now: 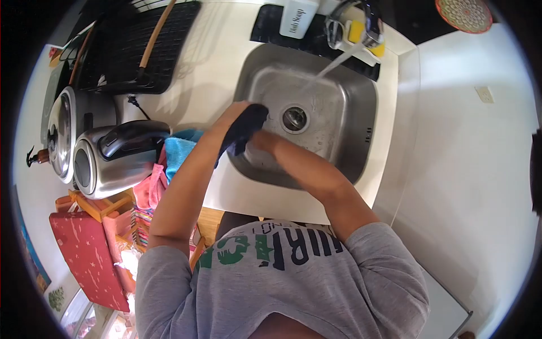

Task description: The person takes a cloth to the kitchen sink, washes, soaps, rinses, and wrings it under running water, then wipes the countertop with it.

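Observation:
A dark navy cloth is bunched between my two hands over the left edge of the steel sink. My left hand is closed on it; the fabric covers most of the fingers. Coming from the other side, my right hand presses into the lower part of the cloth, with its fingertips hidden and slightly blurred. Water runs from the faucet into the sink, toward the drain.
Behind the sink are a dish soap bottle and a yellow sponge. To the left stand an electric kettle, a lidded steel pot and a black dish rack. Blue cloth and pink cloth hang beside the counter.

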Available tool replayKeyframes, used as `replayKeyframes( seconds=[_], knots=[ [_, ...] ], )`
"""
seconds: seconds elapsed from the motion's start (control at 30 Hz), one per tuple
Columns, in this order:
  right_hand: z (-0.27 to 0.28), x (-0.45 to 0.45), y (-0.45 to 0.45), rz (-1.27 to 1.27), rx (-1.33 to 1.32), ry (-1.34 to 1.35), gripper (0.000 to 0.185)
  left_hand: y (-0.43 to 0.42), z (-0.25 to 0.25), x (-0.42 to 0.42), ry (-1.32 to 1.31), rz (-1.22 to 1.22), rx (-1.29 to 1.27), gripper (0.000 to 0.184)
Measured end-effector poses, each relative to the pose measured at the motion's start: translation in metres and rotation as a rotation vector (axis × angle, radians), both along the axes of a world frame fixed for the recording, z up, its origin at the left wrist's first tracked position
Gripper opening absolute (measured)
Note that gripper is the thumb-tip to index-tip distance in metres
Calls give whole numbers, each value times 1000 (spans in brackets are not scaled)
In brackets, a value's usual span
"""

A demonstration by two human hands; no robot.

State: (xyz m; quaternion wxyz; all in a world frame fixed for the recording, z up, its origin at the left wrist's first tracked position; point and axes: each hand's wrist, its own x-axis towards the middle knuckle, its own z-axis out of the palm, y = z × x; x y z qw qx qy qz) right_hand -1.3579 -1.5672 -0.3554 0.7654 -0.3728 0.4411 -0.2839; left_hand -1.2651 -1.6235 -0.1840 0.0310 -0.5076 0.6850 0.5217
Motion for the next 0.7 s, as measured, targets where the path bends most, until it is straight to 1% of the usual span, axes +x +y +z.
replayKeyframes(
  seconds=[0.03,0.07,0.1,0.17,0.23,0.27,0.3,0.33,0.37,0.4,0.43,0.47,0.5,0.53,0.57,0.6,0.63,0.67,0.7],
  knots=[
    [1,1,19,115,-36,102,43,4,-9,3,10,-13,4,32],
    [4,-4,37,227,-68,203,43,9,-25,7,78,-208,-148,29],
    [8,-8,54,331,-94,301,42,14,-29,4,149,-402,-305,25],
    [16,-32,77,521,-128,436,42,31,-33,-8,187,-466,-328,23],
    [18,-79,89,747,-171,550,41,43,-31,-25,226,-531,-361,23],
    [19,-107,93,868,-207,597,41,52,-35,-36,406,-201,253,16],
    [33,-128,94,1099,-186,738,39,60,-40,-48,548,151,862,12],
    [49,-149,95,1360,-184,850,36,70,-53,-61,550,139,865,12],
    [31,-178,110,1413,-111,971,34,81,-71,-76,767,-115,780,16],
    [11,-205,120,1464,-39,1097,32,84,-83,-89,871,-254,724,18],
    [48,-213,110,1406,-133,1353,32,88,-94,-101,981,-379,668,20],
    [88,-215,98,1333,-232,1604,33,90,-102,-111,1036,-351,507,25],
    [81,-229,77,1418,-223,1689,35,84,-85,-118,999,-337,520,30],
    [101,-233,49,1415,-243,1790,36,78,-67,-124,962,-322,533,35],
    [103,-242,24,1347,-323,1923,37,66,-66,-132,865,-451,-133,37],
    [104,-252,-1,1266,-409,2057,37,51,-60,-140,885,-340,-124,38],
    [107,-261,-17,1153,-595,2163,38,39,-56,-145,904,-227,-108,38],
    [100,-264,-28,1164,-619,2160,38,29,-64,-150,906,-224,-111,38],
    [91,-260,-37,1173,-648,2157,38,20,-77,-154,1049,-135,-45,38]
  ],
)
